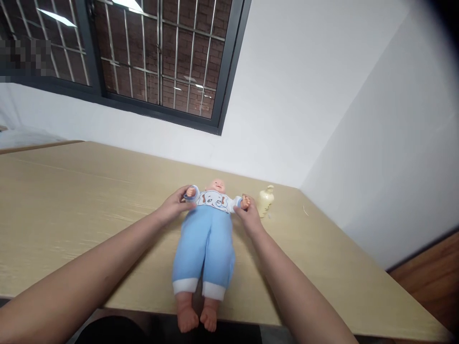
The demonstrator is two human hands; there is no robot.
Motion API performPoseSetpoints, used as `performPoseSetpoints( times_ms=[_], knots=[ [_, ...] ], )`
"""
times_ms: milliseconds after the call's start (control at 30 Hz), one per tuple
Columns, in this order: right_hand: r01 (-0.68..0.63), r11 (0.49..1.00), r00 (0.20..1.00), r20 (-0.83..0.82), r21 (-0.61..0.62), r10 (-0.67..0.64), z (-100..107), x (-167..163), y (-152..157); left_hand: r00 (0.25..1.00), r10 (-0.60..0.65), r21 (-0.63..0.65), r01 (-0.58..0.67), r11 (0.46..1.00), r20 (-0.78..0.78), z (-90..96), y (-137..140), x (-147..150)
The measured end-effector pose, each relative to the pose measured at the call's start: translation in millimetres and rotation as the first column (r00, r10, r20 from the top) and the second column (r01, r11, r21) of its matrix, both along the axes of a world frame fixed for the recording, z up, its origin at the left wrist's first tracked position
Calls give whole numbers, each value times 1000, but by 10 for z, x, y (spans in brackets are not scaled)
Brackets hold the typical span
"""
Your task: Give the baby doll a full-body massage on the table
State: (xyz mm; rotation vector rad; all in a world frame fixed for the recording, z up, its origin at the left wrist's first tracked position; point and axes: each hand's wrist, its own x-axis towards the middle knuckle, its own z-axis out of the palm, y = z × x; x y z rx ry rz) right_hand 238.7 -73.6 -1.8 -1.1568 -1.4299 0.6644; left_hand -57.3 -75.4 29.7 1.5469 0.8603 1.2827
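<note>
A baby doll [210, 234] lies on its back on the table, head toward the wall, bare feet reaching over the near edge. It wears light blue trousers with white cuffs and a white top with an elephant face. My left hand [178, 201] is curled around the doll's arm on the left, thumb below the sleeve. On the other side, my right hand [249, 213] grips the other sleeve near the doll's small hand. Some of my fingers are hidden behind the doll's arms. A cream lotion-type bottle [266, 203] stands just right of my right hand.
The light wood-coloured table [89, 200] runs up to a white wall [279, 95]. Above its far side is a dark-framed window [158, 62] with metal bars. A thin strip [305, 210] lies right of the bottle. Brown wood panelling [430, 277] is at lower right.
</note>
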Motion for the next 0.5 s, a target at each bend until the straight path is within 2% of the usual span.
performPoseSetpoints(
  times_ms=[133, 200, 367, 500],
  knots=[
    [-180, 969, 956, 263, 171, 131, 39, -249, -59, 968, 108, 109, -85, 990, -226, -109, -9, 148],
    [-226, 947, 915, 384, 228, 126, 14, -330, -109, 924, 171, 192, -110, 975, -343, -183, -22, 207],
    [-237, 945, 818, 570, 226, 68, -41, -385, -182, 821, 256, 364, -64, 929, -510, -284, -24, 285],
    [-275, 940, 793, 601, 204, 101, -20, -342, -175, 823, 270, 369, -79, 926, -500, -276, -31, 292]
  ],
)
